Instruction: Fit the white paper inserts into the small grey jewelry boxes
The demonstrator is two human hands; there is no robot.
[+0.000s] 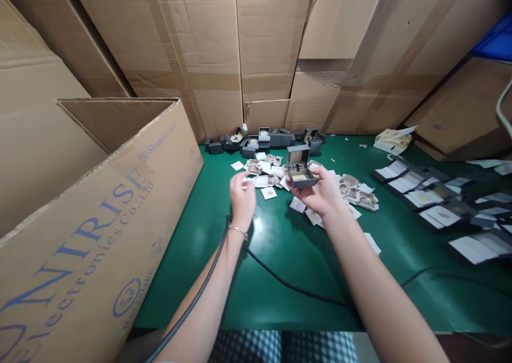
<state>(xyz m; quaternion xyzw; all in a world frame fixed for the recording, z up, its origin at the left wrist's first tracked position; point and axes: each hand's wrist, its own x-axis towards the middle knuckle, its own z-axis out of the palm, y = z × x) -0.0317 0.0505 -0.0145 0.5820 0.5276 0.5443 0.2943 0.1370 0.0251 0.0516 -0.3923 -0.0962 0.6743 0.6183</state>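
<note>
An open dark grey hinged box (301, 177) is held up above the middle of the green table, its lid raised toward the back. My right hand (318, 193) grips its right side and underside. To the left of the box, my left hand (242, 195) is raised over the table with its fingers curled together; whether they hold something small is too unclear to tell. Behind and between the hands lie loose white cards (269, 193) and beige inserts (276, 179). More beige inserts (352, 190) lie to the right of my right hand.
A large cardboard box (160, 192) stands at the left. Several dark boxes (282, 138) line the back edge. Rows of open dark boxes with white inserts (440, 216) spread across the right. A black cable (288, 283) crosses the green table (280, 315) and my left forearm.
</note>
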